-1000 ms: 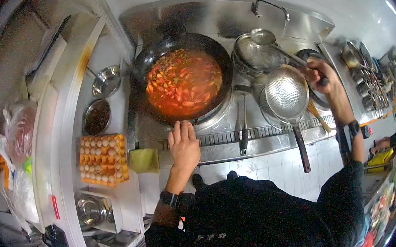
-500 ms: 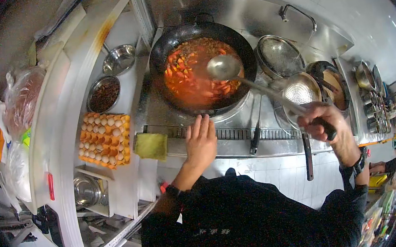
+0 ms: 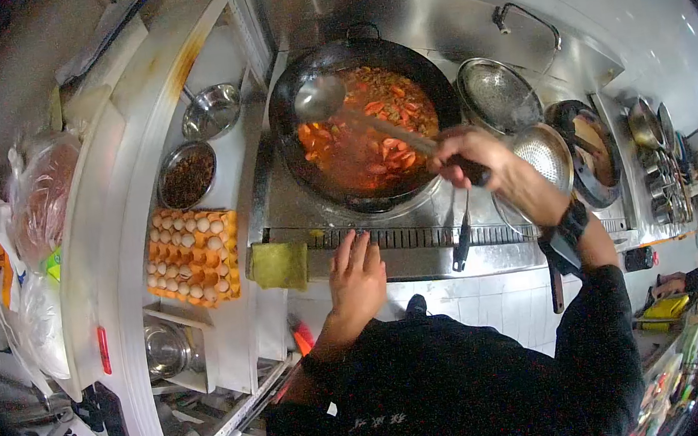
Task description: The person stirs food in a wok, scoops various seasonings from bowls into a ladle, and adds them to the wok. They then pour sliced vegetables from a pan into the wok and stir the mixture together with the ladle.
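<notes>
A big black wok (image 3: 447, 78) on the stove holds red, steaming food (image 3: 391, 136) with orange-red pieces and liquid. My right hand (image 3: 471, 157) is closed around the dark grip of a long-handled ladle (image 3: 320, 98). The ladle's bowl is over the food at the wok's left side, its shaft crossing the food. In front of the wok, my left hand (image 3: 358, 279) has its fingers stretched out, with fingertips at the slotted drain along the stove's front. Nothing shows in it. A folded yellow-green cloth (image 3: 279, 265) lies just left of that hand.
Right of the wok are a round strainer (image 3: 499, 96), a perforated skimmer (image 3: 543, 157) and another pan (image 3: 586, 148). A black-handled utensil (image 3: 461, 244) lies across the drain. Left stand an egg tray (image 3: 192, 257), a bowl of dark flakes (image 3: 186, 174) and a metal ladle bowl (image 3: 212, 111).
The ladle has swung left across the wok, my right hand moving left and up with it. My left hand has drawn back from the wok's near rim. The view has shifted slightly.
</notes>
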`<move>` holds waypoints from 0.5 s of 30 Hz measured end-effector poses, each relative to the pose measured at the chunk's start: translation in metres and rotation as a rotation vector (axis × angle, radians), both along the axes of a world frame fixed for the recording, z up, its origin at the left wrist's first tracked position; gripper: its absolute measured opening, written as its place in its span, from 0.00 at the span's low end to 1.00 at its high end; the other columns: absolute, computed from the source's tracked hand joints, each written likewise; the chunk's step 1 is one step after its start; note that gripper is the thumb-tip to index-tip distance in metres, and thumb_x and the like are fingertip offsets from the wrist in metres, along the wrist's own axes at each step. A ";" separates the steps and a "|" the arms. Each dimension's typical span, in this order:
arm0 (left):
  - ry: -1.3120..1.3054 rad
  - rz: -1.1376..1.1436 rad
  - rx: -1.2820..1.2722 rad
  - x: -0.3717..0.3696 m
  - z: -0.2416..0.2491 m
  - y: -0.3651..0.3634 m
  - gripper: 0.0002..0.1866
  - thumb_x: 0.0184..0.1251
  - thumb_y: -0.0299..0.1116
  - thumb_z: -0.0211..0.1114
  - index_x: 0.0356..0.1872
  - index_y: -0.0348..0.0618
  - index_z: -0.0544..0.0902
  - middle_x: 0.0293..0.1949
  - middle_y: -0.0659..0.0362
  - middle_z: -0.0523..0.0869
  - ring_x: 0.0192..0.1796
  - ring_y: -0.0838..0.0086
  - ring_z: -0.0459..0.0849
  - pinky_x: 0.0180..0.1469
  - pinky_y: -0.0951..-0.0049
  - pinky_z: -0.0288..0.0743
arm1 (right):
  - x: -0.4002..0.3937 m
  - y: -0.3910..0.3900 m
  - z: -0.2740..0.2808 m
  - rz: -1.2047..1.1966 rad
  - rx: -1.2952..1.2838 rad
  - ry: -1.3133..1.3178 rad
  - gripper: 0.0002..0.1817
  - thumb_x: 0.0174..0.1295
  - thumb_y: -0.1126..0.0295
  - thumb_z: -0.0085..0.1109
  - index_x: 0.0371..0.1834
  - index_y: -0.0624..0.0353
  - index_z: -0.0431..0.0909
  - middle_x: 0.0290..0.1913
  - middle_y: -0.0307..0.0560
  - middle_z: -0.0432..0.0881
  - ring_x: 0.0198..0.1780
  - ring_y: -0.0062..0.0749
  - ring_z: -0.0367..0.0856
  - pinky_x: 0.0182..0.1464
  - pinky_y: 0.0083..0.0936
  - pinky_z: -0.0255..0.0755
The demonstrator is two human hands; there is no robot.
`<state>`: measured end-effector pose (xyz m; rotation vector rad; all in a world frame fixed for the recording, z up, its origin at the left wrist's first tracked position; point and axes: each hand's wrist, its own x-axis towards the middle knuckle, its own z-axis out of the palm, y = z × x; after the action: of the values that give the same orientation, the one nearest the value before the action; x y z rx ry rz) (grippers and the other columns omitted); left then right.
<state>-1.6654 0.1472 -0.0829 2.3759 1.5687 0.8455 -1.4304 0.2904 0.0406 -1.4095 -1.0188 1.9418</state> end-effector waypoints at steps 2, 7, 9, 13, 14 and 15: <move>0.022 0.009 0.031 -0.002 -0.001 -0.002 0.18 0.51 0.32 0.63 0.43 0.34 0.78 0.55 0.50 0.74 0.63 0.54 0.64 0.58 0.53 0.63 | -0.001 0.019 0.002 -0.040 0.079 -0.048 0.07 0.57 0.77 0.51 0.36 0.69 0.68 0.21 0.45 0.72 0.12 0.22 0.68 0.10 0.21 0.65; 0.018 0.011 0.042 -0.004 -0.005 -0.006 0.18 0.51 0.32 0.63 0.42 0.33 0.78 0.54 0.49 0.74 0.62 0.54 0.64 0.57 0.53 0.64 | 0.043 0.028 0.016 0.051 0.290 -0.425 0.17 0.53 0.76 0.56 0.45 0.69 0.69 0.24 0.44 0.74 0.15 0.25 0.72 0.12 0.24 0.68; 0.010 0.004 0.043 -0.002 -0.005 -0.005 0.17 0.51 0.33 0.63 0.42 0.33 0.78 0.53 0.49 0.74 0.62 0.53 0.65 0.57 0.53 0.64 | 0.092 0.022 0.003 0.225 0.942 -0.704 0.18 0.52 0.75 0.55 0.48 0.68 0.69 0.25 0.44 0.73 0.15 0.23 0.71 0.15 0.22 0.68; -0.017 -0.015 0.039 0.008 -0.007 -0.001 0.16 0.52 0.32 0.63 0.41 0.33 0.78 0.53 0.49 0.74 0.61 0.53 0.65 0.56 0.52 0.65 | 0.106 -0.051 0.071 0.411 0.673 -1.193 0.20 0.50 0.71 0.55 0.47 0.68 0.71 0.37 0.64 0.77 0.42 0.58 0.76 0.47 0.41 0.70; -0.025 -0.027 0.052 0.011 -0.005 0.000 0.16 0.52 0.32 0.63 0.41 0.33 0.78 0.53 0.49 0.74 0.61 0.53 0.66 0.56 0.53 0.65 | 0.120 -0.067 0.072 0.430 0.742 -1.194 0.21 0.49 0.71 0.56 0.48 0.68 0.71 0.39 0.64 0.77 0.44 0.58 0.76 0.48 0.42 0.70; -0.032 -0.038 0.065 0.014 -0.002 0.001 0.16 0.51 0.31 0.63 0.41 0.34 0.78 0.52 0.50 0.75 0.60 0.53 0.66 0.56 0.53 0.65 | 0.134 -0.083 0.072 0.447 0.811 -1.196 0.22 0.48 0.72 0.57 0.49 0.68 0.71 0.40 0.65 0.77 0.45 0.58 0.75 0.48 0.43 0.69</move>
<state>-1.6509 0.1486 -0.0848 2.4157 1.5020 0.9355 -1.2968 0.2077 0.1130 -1.8315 -2.4228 0.4761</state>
